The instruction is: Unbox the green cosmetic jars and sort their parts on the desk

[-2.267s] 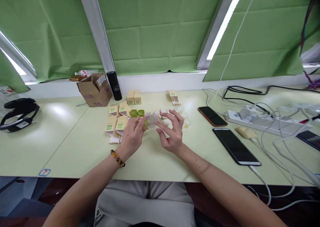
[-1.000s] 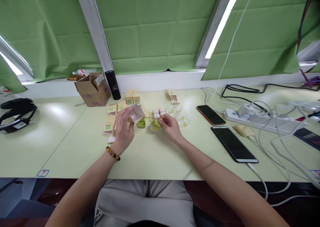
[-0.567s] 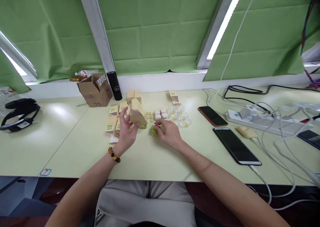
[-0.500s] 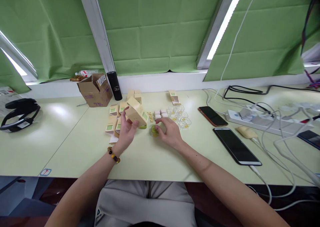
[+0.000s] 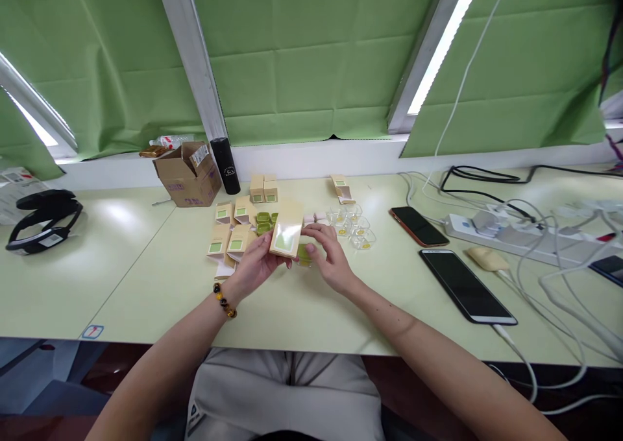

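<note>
My left hand [image 5: 257, 258] holds a small kraft-coloured carton [image 5: 288, 224] with a shiny window, its fingers beneath and thumb against the side. The carton is raised and tilted over the table. My right hand [image 5: 333, 259] is curled close to the carton's right edge, its fingertips partly hidden. Between its thumb and fingers is a small green block in a clear cup [image 5: 304, 255]. More green blocks [image 5: 263, 220] lie behind my left hand, beside several windowed cartons [image 5: 238, 241]. Pale pink blocks [image 5: 315, 218] and clear plastic cups [image 5: 354, 224] sit past my right hand.
A flattened carton piece [image 5: 343, 189] and two small cartons [image 5: 263, 188] lie farther back. A cardboard box [image 5: 187, 178] and a black bottle [image 5: 224, 166] stand at back left. Two phones [image 5: 467, 285], a power strip [image 5: 520, 237] and cables occupy the right. A black headset [image 5: 46, 224] lies far left.
My left hand has turned the carton and brought it rightward and toward me, so its window faces me. Green blocks behind it now show. The right hand stays nearly in place.
</note>
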The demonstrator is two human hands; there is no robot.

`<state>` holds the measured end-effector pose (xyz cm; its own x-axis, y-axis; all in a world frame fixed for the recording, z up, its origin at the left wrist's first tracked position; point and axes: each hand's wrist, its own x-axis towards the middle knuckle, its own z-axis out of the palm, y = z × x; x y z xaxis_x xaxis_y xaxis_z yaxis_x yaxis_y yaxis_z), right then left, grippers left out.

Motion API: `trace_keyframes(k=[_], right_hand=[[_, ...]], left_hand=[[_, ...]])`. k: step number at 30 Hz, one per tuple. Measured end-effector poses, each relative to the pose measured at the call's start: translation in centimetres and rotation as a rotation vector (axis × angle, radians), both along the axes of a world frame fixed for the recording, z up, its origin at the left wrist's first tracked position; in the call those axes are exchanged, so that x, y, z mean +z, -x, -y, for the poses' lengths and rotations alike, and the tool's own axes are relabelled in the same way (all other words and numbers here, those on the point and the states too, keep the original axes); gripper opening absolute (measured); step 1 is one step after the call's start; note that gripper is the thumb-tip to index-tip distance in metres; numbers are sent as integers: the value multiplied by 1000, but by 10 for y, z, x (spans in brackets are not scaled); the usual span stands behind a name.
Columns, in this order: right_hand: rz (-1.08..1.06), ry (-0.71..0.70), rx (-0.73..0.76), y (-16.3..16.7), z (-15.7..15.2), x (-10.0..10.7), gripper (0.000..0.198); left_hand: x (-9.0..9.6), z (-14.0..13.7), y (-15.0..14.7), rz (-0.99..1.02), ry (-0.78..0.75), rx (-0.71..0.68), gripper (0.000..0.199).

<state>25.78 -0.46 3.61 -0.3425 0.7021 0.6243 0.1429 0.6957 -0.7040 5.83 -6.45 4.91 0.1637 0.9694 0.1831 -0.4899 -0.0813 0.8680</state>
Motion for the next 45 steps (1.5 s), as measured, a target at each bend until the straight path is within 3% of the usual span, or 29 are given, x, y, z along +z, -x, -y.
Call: trace_keyframes(k=[5,8,10,15,21,34,45], right_hand=[[-59,275,151,2,3,1,54],[-183,485,278,4,4,1,52],[-260,546,325,5,3,1,50],[-395,531,239,4,-3,3,49],[-374,545,156,4,-7,-1,55],[-279,457,136,8,-8,-7,59],[-252,529,141,9,-2,-3,60]], left_hand=[[-2,3,-5,-91,-9,8,54],[-3,4,-6,-158,-1,84,63],[-3,4,-6,-220,-23,144,62],[-6,4,-3,-334,-196,218,56],[-14,3,-6,-434,-290,227,60],[-10,4,-13,-367,-243,261,57],[-11,0,-9,-382,-221,267,55]])
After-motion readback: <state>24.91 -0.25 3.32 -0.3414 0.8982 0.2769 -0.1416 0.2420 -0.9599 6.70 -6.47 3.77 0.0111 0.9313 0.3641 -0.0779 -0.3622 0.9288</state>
